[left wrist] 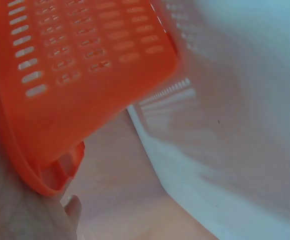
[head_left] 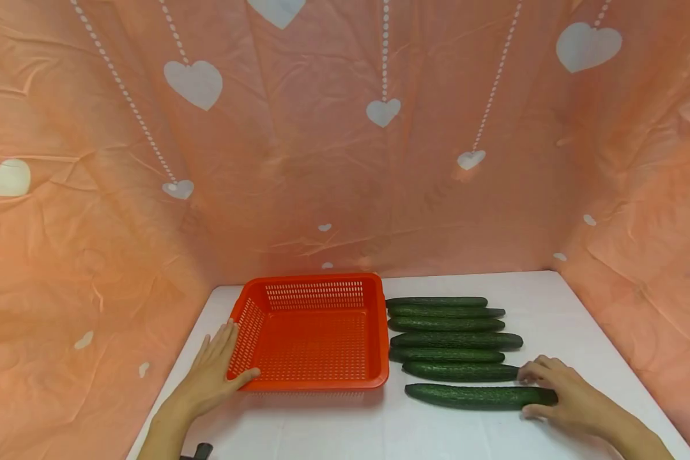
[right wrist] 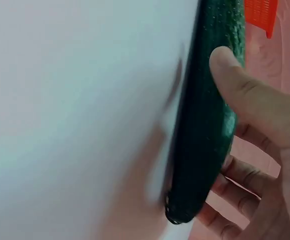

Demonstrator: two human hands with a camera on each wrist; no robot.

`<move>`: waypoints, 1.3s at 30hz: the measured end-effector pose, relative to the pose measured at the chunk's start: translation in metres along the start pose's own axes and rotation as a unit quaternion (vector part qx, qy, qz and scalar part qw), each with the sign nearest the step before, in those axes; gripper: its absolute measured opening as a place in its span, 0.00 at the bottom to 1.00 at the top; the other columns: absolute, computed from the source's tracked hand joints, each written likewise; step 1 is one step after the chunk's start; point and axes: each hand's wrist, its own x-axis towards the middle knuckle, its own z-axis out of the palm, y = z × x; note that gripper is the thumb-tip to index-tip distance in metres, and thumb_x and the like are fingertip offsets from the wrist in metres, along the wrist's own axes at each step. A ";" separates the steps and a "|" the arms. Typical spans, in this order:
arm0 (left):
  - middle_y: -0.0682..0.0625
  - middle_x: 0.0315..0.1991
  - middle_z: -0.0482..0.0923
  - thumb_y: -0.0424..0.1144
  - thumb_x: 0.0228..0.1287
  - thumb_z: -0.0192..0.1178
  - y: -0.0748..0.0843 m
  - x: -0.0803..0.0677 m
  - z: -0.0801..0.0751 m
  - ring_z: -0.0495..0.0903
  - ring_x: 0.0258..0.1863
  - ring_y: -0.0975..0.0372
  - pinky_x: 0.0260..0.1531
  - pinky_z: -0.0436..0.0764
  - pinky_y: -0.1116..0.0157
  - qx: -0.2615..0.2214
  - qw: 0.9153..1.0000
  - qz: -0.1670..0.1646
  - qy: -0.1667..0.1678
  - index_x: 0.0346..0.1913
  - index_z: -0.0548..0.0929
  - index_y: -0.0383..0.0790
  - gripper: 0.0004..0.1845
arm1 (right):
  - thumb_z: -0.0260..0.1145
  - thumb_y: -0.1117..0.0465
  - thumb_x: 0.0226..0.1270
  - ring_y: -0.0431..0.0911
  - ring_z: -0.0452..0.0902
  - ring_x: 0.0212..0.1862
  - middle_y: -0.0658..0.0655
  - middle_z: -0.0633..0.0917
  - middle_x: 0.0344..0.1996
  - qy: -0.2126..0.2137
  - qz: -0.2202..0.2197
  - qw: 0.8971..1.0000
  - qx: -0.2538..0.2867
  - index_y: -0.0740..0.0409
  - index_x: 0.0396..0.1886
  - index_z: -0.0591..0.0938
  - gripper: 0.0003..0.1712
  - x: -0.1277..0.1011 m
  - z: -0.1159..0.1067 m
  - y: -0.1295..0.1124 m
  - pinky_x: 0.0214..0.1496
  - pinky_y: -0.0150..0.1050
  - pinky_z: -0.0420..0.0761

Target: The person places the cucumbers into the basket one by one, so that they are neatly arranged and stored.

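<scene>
In the head view, my left hand (head_left: 209,370) rests against the left side of an orange-red perforated plastic basket (head_left: 383,332), fingers extended along its rim. Close up in the left wrist view, part of that hand (left wrist: 15,185) touches the basket's rim (left wrist: 5,125). At the right, my right hand (head_left: 569,393) holds the right end of the nearest cucumber (head_left: 471,396), thumb on the near side and fingers on the far side. The right wrist view shows the thumb against the dark green cucumber (right wrist: 205,115), with the fingers partly hidden behind it.
Several more cucumbers (head_left: 457,340) lie side by side, roughly parallel, just right of the basket. All stand on a white tabletop (head_left: 425,437). Orange sheeting with white hearts (head_left: 322,179) encloses the back and sides. A small black object (head_left: 203,451) shows at the bottom edge.
</scene>
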 end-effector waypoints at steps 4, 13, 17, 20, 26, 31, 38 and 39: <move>0.27 0.85 0.43 0.63 0.70 0.66 -0.001 0.000 -0.001 0.46 0.84 0.34 0.85 0.28 0.51 -0.005 1.000 -0.006 -0.005 0.84 0.50 0.23 0.60 | 0.88 0.46 0.48 0.31 0.73 0.43 0.36 0.77 0.43 -0.023 -0.007 0.999 0.032 0.40 0.49 0.83 0.29 0.000 0.005 0.002 0.39 0.38 0.77; 0.27 0.86 0.41 0.62 0.73 0.64 -0.004 0.000 0.004 0.42 0.86 0.37 0.83 0.24 0.60 0.000 1.000 0.006 -0.001 0.84 0.48 0.23 0.58 | 0.87 0.51 0.52 0.29 0.72 0.43 0.35 0.78 0.42 -0.028 -0.024 0.998 0.055 0.44 0.49 0.84 0.26 -0.002 0.009 0.004 0.43 0.22 0.71; 0.28 0.86 0.41 0.62 0.74 0.63 -0.004 -0.001 0.004 0.44 0.85 0.35 0.80 0.22 0.69 0.007 1.000 0.010 0.000 0.84 0.48 0.23 0.58 | 0.87 0.53 0.51 0.31 0.75 0.45 0.36 0.80 0.44 -0.013 -0.025 0.998 0.057 0.43 0.50 0.85 0.27 -0.005 0.011 0.005 0.47 0.18 0.69; 0.28 0.86 0.41 0.62 0.74 0.63 -0.003 0.000 0.004 0.44 0.85 0.35 0.76 0.21 0.74 0.009 1.000 0.012 -0.001 0.84 0.48 0.23 0.57 | 0.88 0.57 0.50 0.30 0.77 0.50 0.40 0.84 0.47 0.004 -0.018 0.996 0.083 0.42 0.53 0.85 0.30 -0.008 0.011 0.005 0.51 0.15 0.69; 0.28 0.86 0.40 0.62 0.74 0.63 -0.004 -0.002 0.004 0.43 0.85 0.37 0.76 0.21 0.76 0.006 1.000 0.012 0.001 0.84 0.48 0.23 0.57 | 0.85 0.65 0.55 0.27 0.80 0.53 0.40 0.87 0.49 0.014 0.007 0.989 0.147 0.40 0.55 0.85 0.30 -0.001 -0.001 -0.005 0.51 0.15 0.74; 0.29 0.86 0.39 0.62 0.74 0.63 -0.005 -0.003 0.005 0.42 0.86 0.38 0.76 0.21 0.76 0.001 1.000 0.006 -0.001 0.85 0.48 0.24 0.57 | 0.87 0.66 0.50 0.30 0.81 0.47 0.37 0.88 0.45 0.045 -0.008 0.991 0.128 0.37 0.53 0.86 0.32 0.004 -0.011 -0.011 0.53 0.15 0.72; 0.29 0.86 0.39 0.61 0.74 0.64 -0.004 -0.002 0.004 0.43 0.85 0.36 0.77 0.22 0.75 0.000 1.000 0.003 0.001 0.84 0.48 0.24 0.57 | 0.89 0.69 0.43 0.30 0.81 0.45 0.37 0.88 0.44 0.084 -0.009 0.991 0.104 0.37 0.52 0.87 0.36 0.011 -0.030 -0.013 0.55 0.16 0.70; 0.29 0.87 0.39 0.60 0.74 0.64 -0.003 -0.002 0.004 0.43 0.85 0.36 0.77 0.22 0.75 -0.001 1.000 0.002 0.000 0.85 0.48 0.24 0.57 | 0.89 0.69 0.43 0.30 0.81 0.46 0.37 0.88 0.44 0.086 -0.002 0.991 0.105 0.37 0.52 0.87 0.36 0.012 -0.033 -0.014 0.55 0.16 0.70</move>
